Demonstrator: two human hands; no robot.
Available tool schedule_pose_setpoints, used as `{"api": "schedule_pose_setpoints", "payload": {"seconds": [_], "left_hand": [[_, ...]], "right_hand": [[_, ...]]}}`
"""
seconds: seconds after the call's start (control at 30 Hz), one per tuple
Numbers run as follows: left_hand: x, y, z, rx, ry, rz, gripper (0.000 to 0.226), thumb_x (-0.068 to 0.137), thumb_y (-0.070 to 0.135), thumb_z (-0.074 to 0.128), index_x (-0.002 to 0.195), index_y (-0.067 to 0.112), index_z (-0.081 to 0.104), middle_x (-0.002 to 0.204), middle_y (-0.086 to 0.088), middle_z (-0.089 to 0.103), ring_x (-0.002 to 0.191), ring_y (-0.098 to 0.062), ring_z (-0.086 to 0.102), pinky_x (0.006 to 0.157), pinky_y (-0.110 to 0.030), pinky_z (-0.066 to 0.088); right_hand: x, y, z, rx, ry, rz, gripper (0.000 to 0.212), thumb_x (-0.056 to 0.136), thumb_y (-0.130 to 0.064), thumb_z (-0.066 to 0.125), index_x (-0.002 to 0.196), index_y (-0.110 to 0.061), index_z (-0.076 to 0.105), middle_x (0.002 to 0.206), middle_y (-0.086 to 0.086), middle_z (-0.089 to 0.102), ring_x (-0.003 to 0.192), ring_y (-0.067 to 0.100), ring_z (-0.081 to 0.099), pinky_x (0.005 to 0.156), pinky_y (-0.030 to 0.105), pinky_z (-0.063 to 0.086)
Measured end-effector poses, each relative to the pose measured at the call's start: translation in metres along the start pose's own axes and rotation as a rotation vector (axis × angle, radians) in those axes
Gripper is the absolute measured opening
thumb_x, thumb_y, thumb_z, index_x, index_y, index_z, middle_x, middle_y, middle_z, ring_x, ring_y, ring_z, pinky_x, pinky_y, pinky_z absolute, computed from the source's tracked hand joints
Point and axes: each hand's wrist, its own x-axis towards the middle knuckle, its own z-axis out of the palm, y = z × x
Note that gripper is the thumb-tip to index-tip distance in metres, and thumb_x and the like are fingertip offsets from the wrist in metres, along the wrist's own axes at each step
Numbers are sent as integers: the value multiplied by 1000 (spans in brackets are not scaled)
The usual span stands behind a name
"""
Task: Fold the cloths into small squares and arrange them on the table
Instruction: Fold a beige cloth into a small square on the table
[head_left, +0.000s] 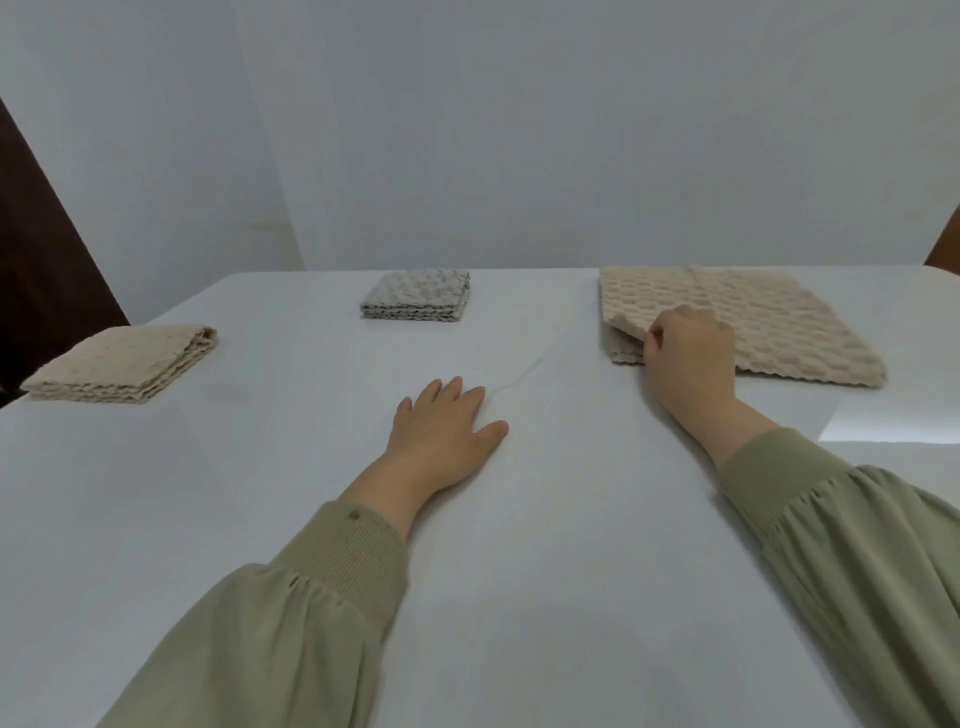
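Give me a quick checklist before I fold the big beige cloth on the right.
1. Grip: right hand pinches the big beige cloth at its near left corner: ok.
2. Free helper: left hand lies flat on the table, holding nothing: ok.
3. Neighbours apart: grey folded cloth and left beige folded cloth lie well away: ok.
4. Layers lined up along the far edge: cannot tell.
5. Already a small square: not ok, much larger than the others.
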Motion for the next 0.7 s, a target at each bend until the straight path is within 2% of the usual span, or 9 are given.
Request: {"api": "schedule_pose_setpoints", "payload": {"seconds": [0.1,0.17,0.23,0.33,0.43,0.5,0.6,0.63,0.7], "left_hand": [[-2,-5,-3,-198,103,24,48,96,40,45,141,25,38,155,1,23,144,-16,14,117,-39,11],[-4,-8,-5,-386,186,12,42,95,29,50,136,22,46,152,1,30,142,-14,21,116,-30,15],[-6,-11,-7,-516,256,-22,38,94,23,51,133,20,51,148,1,37,138,-13,30,111,-25,20],[-9,-12,-9,-599,316,-79,35,94,19,50,129,19,53,142,2,44,131,-12,38,100,-16,23],[-11,-8,-11,-649,321,-100,35,96,19,47,130,21,52,141,4,44,130,-11,39,94,-14,23],[-13,-4,-12,-623,298,-58,35,96,22,48,131,22,51,142,4,44,131,-11,38,96,-16,23],[-18,6,-10,-537,230,94,39,96,28,50,134,21,49,141,4,45,131,-10,36,99,-16,22],[-20,9,-9,-496,216,150,40,96,30,50,135,22,48,141,5,45,132,-9,34,101,-16,21],[-23,12,-8,-445,221,221,43,95,32,51,137,24,45,142,8,43,133,-6,29,103,-15,18]], "right_hand": [[-9,-18,-14,192,191,-110,14,85,-9,50,75,-3,57,74,15,58,71,33,51,71,40,37],[-24,-40,-34,451,323,-226,13,88,-8,49,78,-3,57,75,11,57,73,26,48,70,36,37],[-45,-63,-52,662,340,-293,12,89,-8,49,83,-2,58,79,9,58,77,20,48,72,29,38],[-67,-71,-56,591,146,-273,14,87,-17,52,93,-6,58,91,8,61,89,23,54,82,30,37],[-65,-49,-47,116,-339,-55,51,86,-44,53,128,-15,45,132,5,49,126,28,41,106,47,24],[-62,-39,-46,-14,-567,46,62,85,-58,45,135,-23,40,141,1,42,133,24,34,109,54,18],[-60,-40,-43,135,-534,43,46,87,-49,51,124,-22,54,127,3,56,120,23,47,102,44,35],[-60,-44,-45,193,-491,25,38,88,-40,55,118,-18,58,118,5,61,112,24,52,93,37,41],[-63,-53,-50,260,-435,-11,21,88,-23,56,103,-11,64,100,9,66,96,25,58,70,28,39]]}}
